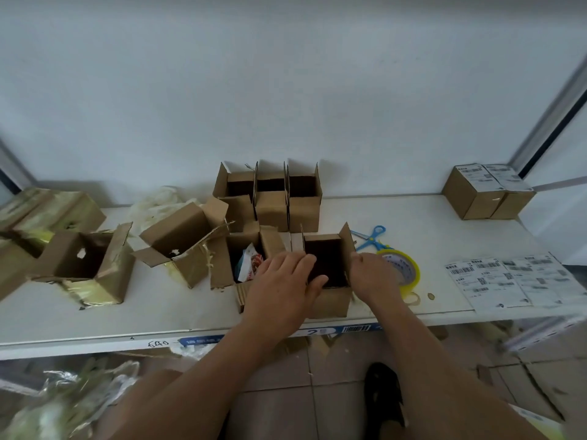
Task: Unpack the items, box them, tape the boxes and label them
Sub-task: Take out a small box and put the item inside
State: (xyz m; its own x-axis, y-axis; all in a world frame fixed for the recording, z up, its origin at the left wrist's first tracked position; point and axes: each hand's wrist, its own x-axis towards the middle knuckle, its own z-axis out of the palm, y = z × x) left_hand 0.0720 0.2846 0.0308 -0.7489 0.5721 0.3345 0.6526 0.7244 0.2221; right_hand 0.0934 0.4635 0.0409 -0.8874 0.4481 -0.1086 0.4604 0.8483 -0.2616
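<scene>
Both hands work an open small box point(327, 274) at the tabletop's point(158, 312) front edge. The left hand point(282, 281) has fingers curled over its left wall; the right hand point(374, 274) seems to pinch the right flap. Fold flaps flat before reaching for the tape roll point(403, 268) just beside it.

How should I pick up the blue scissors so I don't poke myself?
Take the scissors by the blue handle loops, the end farther from you and nearer the wall. They lie flat on the table, blades crossed open, with one tip pointing toward the tape roll and the right hand. So reach from above at the back, and keep your fingers off the tips.
</scene>
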